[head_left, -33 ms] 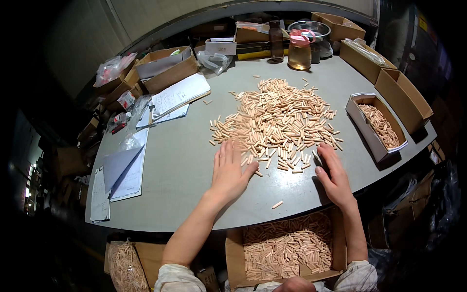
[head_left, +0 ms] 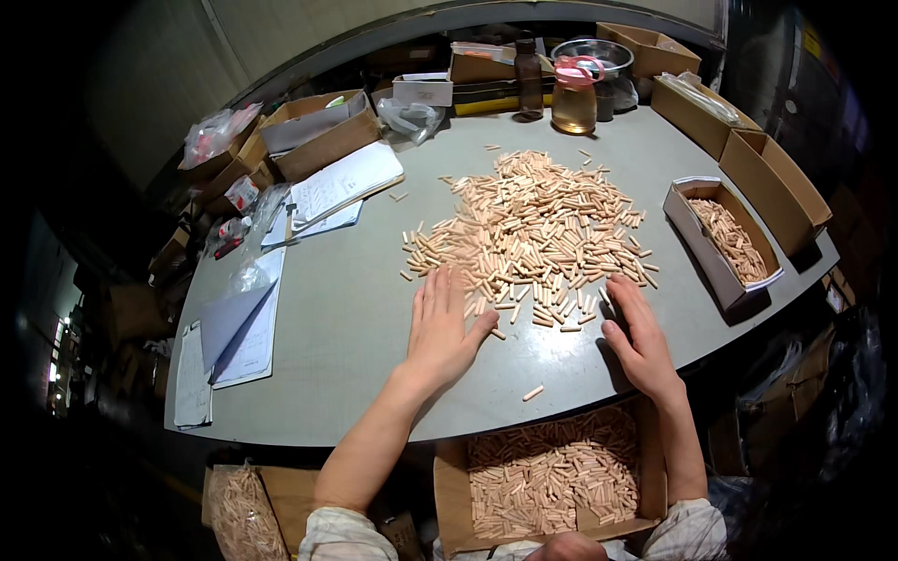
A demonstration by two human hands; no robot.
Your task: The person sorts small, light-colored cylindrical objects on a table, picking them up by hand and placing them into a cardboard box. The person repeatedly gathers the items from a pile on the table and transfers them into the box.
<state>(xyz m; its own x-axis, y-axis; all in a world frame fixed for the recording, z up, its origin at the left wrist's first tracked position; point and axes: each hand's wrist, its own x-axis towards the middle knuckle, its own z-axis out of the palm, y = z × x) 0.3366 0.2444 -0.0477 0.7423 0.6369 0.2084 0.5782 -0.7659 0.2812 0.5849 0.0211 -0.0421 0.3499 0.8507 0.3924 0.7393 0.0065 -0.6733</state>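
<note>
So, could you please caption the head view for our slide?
Two hands at the near edge of a pile of pale pegs.

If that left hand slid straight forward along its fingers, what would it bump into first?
Most likely the near-left edge of the pile of small wooden dowels; the left hand reaches right up to it, though contact is unclear.

Both forearms (head_left: 369, 435) forward, fingers (head_left: 429, 292) unclenched

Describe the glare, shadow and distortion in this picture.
Head view: white glare on the grey table, just below the wooden peg pile; head view: dark shadow beside the right hand; head view: table edges bowed, picture corners black.
</note>
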